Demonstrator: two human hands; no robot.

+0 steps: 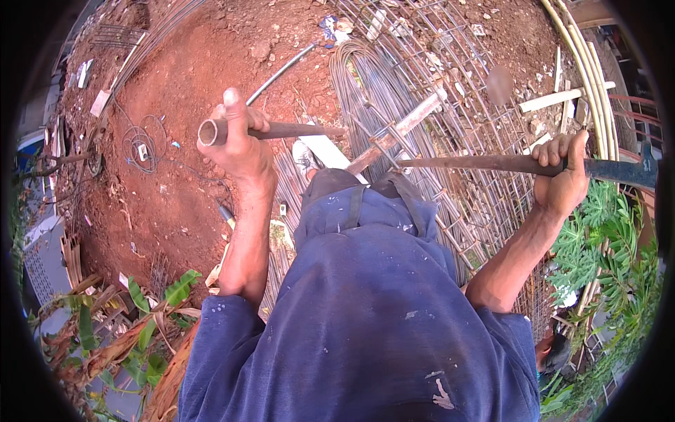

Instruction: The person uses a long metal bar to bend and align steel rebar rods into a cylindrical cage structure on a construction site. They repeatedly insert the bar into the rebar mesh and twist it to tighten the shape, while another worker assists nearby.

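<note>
My left hand (242,144) is closed around a rusty hollow pipe (299,130), its round open end showing left of the fist and my thumb raised. On the right, my right hand (562,172) grips a long rusty metal bar (478,163) that narrows toward the middle and has a dark blue outer end. Both are held up in front of my body, with their inner ends apart from each other in the picture. Below them lie a wooden plank (404,133) and a bundle of bent steel rods (358,70). My shoe (304,158) shows beneath the pipe.
A tied rebar cage (485,91) stretches along the right side. Loose cable (144,144) and a grey pipe (281,74) lie on the red soil (190,70). Bamboo poles (590,70) run at the far right. Green plants (605,246) grow beside my right arm.
</note>
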